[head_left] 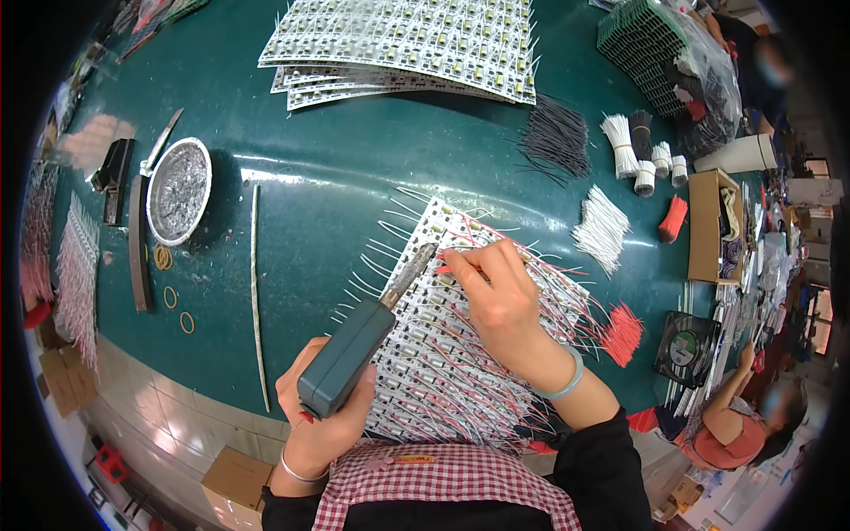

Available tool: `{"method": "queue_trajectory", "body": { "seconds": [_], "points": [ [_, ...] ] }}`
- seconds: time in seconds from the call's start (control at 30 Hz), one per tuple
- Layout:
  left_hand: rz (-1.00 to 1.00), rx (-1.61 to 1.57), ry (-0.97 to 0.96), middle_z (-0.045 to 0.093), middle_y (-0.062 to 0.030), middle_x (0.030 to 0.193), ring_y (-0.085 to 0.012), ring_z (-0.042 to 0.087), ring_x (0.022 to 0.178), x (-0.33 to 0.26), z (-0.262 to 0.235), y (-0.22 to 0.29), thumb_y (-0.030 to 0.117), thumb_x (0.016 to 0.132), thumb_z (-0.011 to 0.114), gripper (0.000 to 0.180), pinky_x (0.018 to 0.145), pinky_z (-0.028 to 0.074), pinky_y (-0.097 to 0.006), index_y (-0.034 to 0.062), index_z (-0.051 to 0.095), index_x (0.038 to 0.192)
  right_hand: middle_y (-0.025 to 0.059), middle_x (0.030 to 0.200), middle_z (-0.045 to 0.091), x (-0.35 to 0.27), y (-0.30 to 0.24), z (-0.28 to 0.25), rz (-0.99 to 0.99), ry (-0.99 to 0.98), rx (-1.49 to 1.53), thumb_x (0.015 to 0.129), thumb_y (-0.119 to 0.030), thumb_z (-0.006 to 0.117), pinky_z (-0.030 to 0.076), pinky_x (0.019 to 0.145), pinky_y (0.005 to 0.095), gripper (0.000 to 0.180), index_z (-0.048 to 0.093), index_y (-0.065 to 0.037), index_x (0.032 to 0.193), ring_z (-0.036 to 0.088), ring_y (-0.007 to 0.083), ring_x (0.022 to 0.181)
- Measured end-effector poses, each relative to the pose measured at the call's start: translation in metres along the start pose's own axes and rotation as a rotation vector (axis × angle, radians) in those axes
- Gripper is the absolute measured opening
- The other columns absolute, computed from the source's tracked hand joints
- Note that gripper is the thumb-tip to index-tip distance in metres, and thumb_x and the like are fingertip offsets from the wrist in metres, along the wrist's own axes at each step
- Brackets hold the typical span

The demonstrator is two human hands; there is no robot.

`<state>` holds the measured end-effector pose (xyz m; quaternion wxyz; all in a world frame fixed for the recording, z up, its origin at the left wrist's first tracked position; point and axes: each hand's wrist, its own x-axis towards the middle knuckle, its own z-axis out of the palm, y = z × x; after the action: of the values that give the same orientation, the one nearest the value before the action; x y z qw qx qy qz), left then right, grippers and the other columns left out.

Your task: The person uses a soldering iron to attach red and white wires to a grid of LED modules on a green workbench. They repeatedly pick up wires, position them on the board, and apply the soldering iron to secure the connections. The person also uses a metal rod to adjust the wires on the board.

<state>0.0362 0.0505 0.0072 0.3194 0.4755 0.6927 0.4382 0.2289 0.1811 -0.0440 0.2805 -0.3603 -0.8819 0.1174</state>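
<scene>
My left hand (329, 403) is wrapped round the dark green handle of a soldering iron (354, 350). Its metal tip slants up to the right and meets the far part of a white circuit board panel (403, 354). Beside the tip, my right hand (503, 296) is closed in a pinch on a thin red wire (445, 268) over the board. Rows of small components cover the panel. White wires (376, 250) stick out along its left side, and many red and white wires trail over its near and right parts. The exact contact under the tip is too small to make out.
Right of the panel lie bundles of red wires (622, 334), white wires (602, 228) and black wires (556, 137). A stack of panels (398, 44) is at the back. At left stand a round bowl (206, 190) and rubber bands (187, 322). A fan (683, 350) and co-workers are right.
</scene>
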Motion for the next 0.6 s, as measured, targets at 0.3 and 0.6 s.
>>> {"method": "queue_trajectory", "body": {
  "seconds": [0.3,0.6],
  "points": [
    [0.029,0.023,-0.024,0.064,-0.0108,0.083,-0.0155,0.060,0.068,0.0025,0.0011,0.0014,-0.008,0.072,0.071,0.017,0.061,0.047,-0.027,-0.0052,0.066,0.088,0.0090,0.087,0.056,0.0015,0.0005,-0.0010,-0.007,-0.019,-0.003,0.073,0.001,0.067,0.047,0.064,0.0339,0.030,0.065,0.004,0.103,0.053,0.0249,0.080],
    [0.025,0.039,-0.019,0.062,-0.0096,0.079,-0.0147,0.058,0.063,0.0039,0.0025,0.0034,-0.007,0.073,0.071,0.015,0.058,0.045,-0.026,-0.0047,0.065,0.086,0.0090,0.085,0.054,0.0034,-0.0001,-0.0016,-0.027,-0.033,-0.029,0.072,0.000,0.067,0.047,0.064,0.0334,0.031,0.065,0.005,0.102,0.054,0.0244,0.080]
  ]
}}
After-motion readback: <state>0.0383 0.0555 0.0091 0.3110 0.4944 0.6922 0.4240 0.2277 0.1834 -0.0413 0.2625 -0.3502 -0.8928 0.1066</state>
